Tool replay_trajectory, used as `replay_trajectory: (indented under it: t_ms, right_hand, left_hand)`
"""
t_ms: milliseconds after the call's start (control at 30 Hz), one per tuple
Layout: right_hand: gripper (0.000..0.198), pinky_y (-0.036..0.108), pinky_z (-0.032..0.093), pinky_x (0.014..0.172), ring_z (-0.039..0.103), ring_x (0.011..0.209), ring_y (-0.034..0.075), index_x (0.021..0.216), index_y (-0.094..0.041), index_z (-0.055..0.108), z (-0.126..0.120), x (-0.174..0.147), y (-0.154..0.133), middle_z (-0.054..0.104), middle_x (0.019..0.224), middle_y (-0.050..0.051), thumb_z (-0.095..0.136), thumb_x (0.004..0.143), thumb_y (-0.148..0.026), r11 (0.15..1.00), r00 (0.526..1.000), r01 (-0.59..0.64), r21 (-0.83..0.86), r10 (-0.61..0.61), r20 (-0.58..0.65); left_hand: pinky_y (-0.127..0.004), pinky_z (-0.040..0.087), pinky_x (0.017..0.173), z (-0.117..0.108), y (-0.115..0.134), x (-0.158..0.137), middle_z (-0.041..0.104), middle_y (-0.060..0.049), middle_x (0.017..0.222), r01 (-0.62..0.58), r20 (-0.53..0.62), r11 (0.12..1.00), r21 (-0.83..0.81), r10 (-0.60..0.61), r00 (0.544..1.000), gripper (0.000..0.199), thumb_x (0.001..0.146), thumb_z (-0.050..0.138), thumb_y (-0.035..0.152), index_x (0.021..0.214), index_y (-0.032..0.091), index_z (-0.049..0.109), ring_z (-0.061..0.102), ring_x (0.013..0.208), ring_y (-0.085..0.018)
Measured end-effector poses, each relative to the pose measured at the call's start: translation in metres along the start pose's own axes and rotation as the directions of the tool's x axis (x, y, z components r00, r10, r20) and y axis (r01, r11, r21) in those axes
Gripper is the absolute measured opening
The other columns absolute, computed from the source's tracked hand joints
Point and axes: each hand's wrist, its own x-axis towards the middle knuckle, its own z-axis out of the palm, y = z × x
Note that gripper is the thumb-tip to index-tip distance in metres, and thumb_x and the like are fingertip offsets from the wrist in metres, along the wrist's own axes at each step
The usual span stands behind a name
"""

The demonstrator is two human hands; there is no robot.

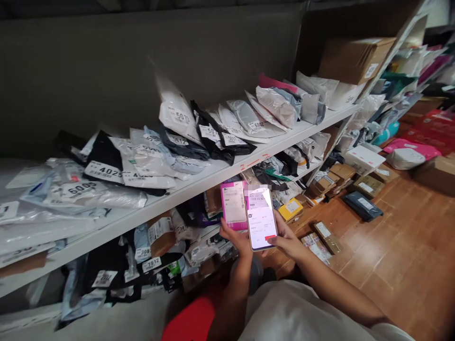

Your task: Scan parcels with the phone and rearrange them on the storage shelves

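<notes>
A lit smartphone [262, 218] is held upright in my right hand [283, 235], whose thumb lies over a red button low on the screen. Behind and to the left of the phone is a pink package [233, 201] with a white label, gripped by my left hand [236, 237] at its lower edge. The phone covers the package's right part. Both hands are in front of the shelf's edge, close together.
A white shelf [199, 187] carries several labelled parcels, among them a black bag [103, 158] and a white bag [177, 113]. A cardboard box [355, 59] stands at its far end. Lower shelves hold more parcels. Boxes and a dark package [361, 205] lie on the tiled floor.
</notes>
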Motion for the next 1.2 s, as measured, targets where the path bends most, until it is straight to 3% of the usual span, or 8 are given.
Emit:
replay_trajectory:
  t_ms: [133, 367, 467, 567, 767, 867, 1100, 1200]
  right_hand:
    - [0.095, 0.035, 0.063, 0.054, 0.071, 0.085, 0.025, 0.157, -0.039, 0.028, -0.015, -0.018, -0.022, 0.063, 0.135, 0.008, 0.079, 0.078, -0.024, 0.997, 0.991, 0.06, -0.045, -0.065, -0.119]
    - [0.098, 0.039, 0.062, 0.056, 0.072, 0.094, 0.032, 0.157, -0.039, 0.027, -0.044, -0.049, -0.058, 0.065, 0.132, 0.009, 0.082, 0.076, -0.03, 0.982, 0.931, 0.162, -0.101, -0.186, -0.314]
    - [0.093, 0.042, 0.063, 0.074, 0.062, 0.122, 0.035, 0.154, -0.037, 0.035, -0.064, -0.064, -0.066, 0.062, 0.14, 0.007, 0.083, 0.075, -0.028, 0.958, 0.852, 0.249, -0.143, -0.287, -0.438]
    - [0.088, 0.039, 0.061, 0.082, 0.057, 0.129, 0.033, 0.15, -0.036, 0.041, -0.086, -0.078, -0.078, 0.06, 0.143, 0.005, 0.084, 0.075, -0.024, 0.932, 0.758, 0.313, -0.184, -0.362, -0.542]
    - [0.092, 0.033, 0.06, 0.056, 0.069, 0.107, 0.035, 0.15, -0.036, 0.039, -0.14, -0.091, -0.118, 0.066, 0.133, 0.009, 0.085, 0.072, -0.022, 0.918, 0.647, 0.356, -0.173, -0.376, -0.663]
    - [0.09, 0.033, 0.06, 0.052, 0.072, 0.094, 0.032, 0.149, -0.036, 0.04, -0.176, -0.087, -0.142, 0.069, 0.126, 0.009, 0.084, 0.072, -0.022, 0.914, 0.642, 0.363, -0.181, -0.386, -0.662]
    - [0.093, 0.035, 0.06, 0.051, 0.071, 0.091, 0.033, 0.151, -0.036, 0.038, -0.257, -0.061, -0.207, 0.067, 0.13, 0.011, 0.085, 0.071, -0.029, 0.91, 0.626, 0.361, -0.203, -0.398, -0.671]
    - [0.09, 0.036, 0.061, 0.065, 0.068, 0.105, 0.032, 0.151, -0.036, 0.041, -0.286, -0.048, -0.233, 0.064, 0.138, 0.009, 0.085, 0.073, -0.029, 0.893, 0.609, 0.39, -0.225, -0.434, -0.664]
  left_hand:
    - [-0.058, 0.041, 0.109, -0.005, -0.008, -0.013, 0.043, -0.022, 0.13, -0.24, -0.166, 0.971, -0.01, 0.235, 0.958, 0.101, 0.067, 0.082, 0.038, 0.15, 0.008, 0.031, 0.044, 0.128, -0.04]
    - [-0.056, 0.048, 0.098, -0.009, 0.023, -0.018, 0.048, -0.021, 0.127, -0.513, -0.115, 0.858, -0.018, 0.508, 0.854, 0.107, 0.064, 0.085, 0.037, 0.155, 0.009, 0.034, 0.05, 0.117, -0.038]
    - [-0.057, 0.047, 0.099, 0.003, 0.048, -0.017, 0.048, -0.022, 0.128, -0.575, -0.105, 0.817, -0.043, 0.569, 0.816, 0.107, 0.065, 0.084, 0.036, 0.155, 0.009, 0.033, 0.05, 0.118, -0.039]
    - [-0.055, 0.048, 0.098, 0.018, 0.076, -0.016, 0.048, -0.022, 0.128, -0.619, -0.089, 0.782, -0.073, 0.613, 0.785, 0.106, 0.066, 0.083, 0.034, 0.155, 0.008, 0.032, 0.05, 0.118, -0.038]
    - [-0.053, 0.05, 0.097, 0.065, 0.127, -0.009, 0.047, -0.021, 0.127, -0.648, -0.078, 0.752, -0.119, 0.644, 0.761, 0.106, 0.067, 0.082, 0.032, 0.157, 0.01, 0.03, 0.051, 0.116, -0.036]
    - [-0.053, 0.05, 0.096, 0.098, 0.154, -0.002, 0.047, -0.021, 0.127, -0.668, -0.087, 0.729, -0.15, 0.664, 0.743, 0.107, 0.066, 0.082, 0.031, 0.157, 0.011, 0.029, 0.051, 0.116, -0.037]
    - [-0.049, 0.053, 0.092, 0.178, 0.24, 0.016, 0.047, -0.019, 0.124, -0.74, -0.162, 0.653, -0.161, 0.722, 0.673, 0.108, 0.066, 0.082, 0.03, 0.158, 0.012, 0.029, 0.054, 0.111, -0.034]
    - [-0.048, 0.053, 0.092, 0.209, 0.276, 0.021, 0.047, -0.019, 0.123, -0.773, -0.194, 0.615, -0.157, 0.748, 0.635, 0.107, 0.067, 0.081, 0.029, 0.158, 0.011, 0.028, 0.054, 0.11, -0.034]
